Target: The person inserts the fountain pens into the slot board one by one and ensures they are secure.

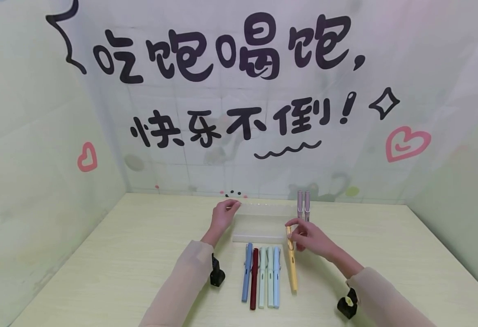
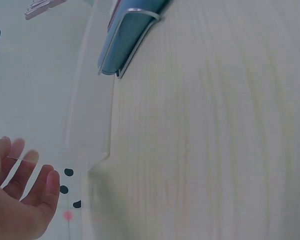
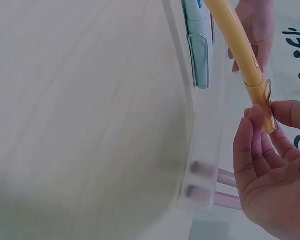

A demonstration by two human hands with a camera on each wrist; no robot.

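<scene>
A yellow pen with a metal clip is pinched near its clip end between the thumb and fingers of my right hand. In the right wrist view the yellow pen slants upward from the fingertips of that hand. My left hand pinches the far left rim of a clear plastic box. From the left wrist, its thin see-through edge shows between thumb and fingers of the hand. Before the box lie a blue pen, a dark red pen and several pale green and light blue pens.
Two purple pens are at the box's back right corner, partly behind my right hand. The pale wooden table ends at a printed cloth backdrop, with cloth walls on both sides. A black wrist camera sits at my right sleeve.
</scene>
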